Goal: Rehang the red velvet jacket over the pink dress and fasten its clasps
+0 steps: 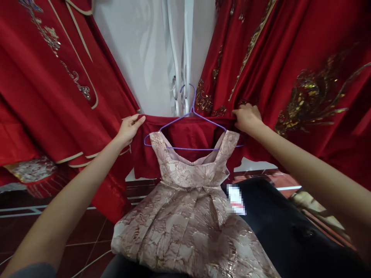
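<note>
The left forearm point(78, 197) is being held out bare, forward and inward, and the left hand point(131, 129) is being held in a pinch, thumb towards the fingers. The right forearm point(307, 166), also bare, is being slanted inward. The right hand point(247, 116) is being held well apart from the left, its fingers being curled, their tips hidden.

Indoor light, moderate, source out of view; soft reflections on white door panels point(130, 50); fine glints on gold embroidery point(307, 100) and brocade dress point(188, 216); red cloth point(188, 133) behind it shaded; black surface point(261, 208) nearly detailless; lower corners dim; wide-angle stretching towards edges; slight overall softness; label point(236, 199) pixelated.
</note>
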The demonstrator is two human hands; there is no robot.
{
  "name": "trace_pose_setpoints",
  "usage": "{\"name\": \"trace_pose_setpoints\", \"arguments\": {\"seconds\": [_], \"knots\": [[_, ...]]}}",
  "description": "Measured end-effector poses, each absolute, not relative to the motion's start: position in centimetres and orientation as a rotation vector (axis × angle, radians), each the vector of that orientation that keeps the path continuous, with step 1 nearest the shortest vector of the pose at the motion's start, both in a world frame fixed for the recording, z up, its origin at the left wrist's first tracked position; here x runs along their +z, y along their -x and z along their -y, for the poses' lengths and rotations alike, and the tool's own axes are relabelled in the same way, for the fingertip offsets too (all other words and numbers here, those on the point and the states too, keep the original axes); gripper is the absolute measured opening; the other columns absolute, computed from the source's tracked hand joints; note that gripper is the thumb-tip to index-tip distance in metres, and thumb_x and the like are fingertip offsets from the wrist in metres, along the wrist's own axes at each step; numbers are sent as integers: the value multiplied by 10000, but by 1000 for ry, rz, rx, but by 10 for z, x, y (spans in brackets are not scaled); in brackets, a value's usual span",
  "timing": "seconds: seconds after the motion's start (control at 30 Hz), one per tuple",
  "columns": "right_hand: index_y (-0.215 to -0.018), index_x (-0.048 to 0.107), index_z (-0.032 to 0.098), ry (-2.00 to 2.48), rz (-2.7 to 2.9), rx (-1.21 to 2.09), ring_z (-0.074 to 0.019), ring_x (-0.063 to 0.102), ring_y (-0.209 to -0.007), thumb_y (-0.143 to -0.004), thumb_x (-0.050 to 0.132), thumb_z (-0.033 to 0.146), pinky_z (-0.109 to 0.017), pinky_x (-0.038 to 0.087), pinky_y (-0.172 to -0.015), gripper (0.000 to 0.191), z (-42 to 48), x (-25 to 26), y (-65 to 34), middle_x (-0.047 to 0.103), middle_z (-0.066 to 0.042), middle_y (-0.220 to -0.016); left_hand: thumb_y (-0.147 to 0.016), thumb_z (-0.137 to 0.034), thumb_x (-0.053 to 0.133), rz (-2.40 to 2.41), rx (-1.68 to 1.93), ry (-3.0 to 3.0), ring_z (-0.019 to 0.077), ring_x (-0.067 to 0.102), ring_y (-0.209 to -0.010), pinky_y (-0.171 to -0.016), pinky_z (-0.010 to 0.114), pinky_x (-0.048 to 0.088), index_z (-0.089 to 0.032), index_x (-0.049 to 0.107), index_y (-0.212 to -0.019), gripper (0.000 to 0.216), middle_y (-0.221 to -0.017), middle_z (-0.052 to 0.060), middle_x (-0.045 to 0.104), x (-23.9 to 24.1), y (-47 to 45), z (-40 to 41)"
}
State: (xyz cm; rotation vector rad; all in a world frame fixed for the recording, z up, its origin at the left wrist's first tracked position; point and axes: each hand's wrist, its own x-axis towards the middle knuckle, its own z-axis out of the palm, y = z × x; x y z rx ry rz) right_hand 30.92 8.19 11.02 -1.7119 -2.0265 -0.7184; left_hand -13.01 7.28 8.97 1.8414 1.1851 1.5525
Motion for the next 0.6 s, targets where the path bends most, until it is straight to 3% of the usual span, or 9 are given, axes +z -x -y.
{"name": "trace_pose_setpoints", "arguments": {"seconds": [0.2,0.37,0.5,0.6], "knots": [[-793,702,217,1892,2003,-461,-277,623,-753,-657,587,172,-393,479,-680,184,-61,105,-350,667,-84,-742,-773,-620,574,-1433,1411,-1948,224,625,-954,-879,305,484,-160,668,-1017,529,-1024,75,701,58,157,-72],[-865,631,210,1756,1857,-482,-355,621,-908,-751,495,130,-465,464,-761,195,-2,118,-329,655,-153,-971,-902,-484,465,-1586,1624,-2282,206,586,-1018,-958,301,434,-169,661,-1044,397,-1071,91,622,60,144,-56],[-995,561,209,1994,1552,-524,-370,624,-892,-802,450,236,-482,473,-687,225,50,117,-313,611,-176,-1088,-963,-354,382,-1705,1900,-2407,202,587,-1002,-915,322,452,-167,628,-1112,343,-1088,112,570,56,127,-36],[-965,541,215,1993,1707,-199,-264,631,-754,-785,484,249,-394,476,-682,192,68,97,-312,653,-100,-873,-964,-350,383,-1741,1734,-2563,199,609,-934,-834,312,474,-182,615,-1101,317,-1036,102,601,47,120,-26]]}}
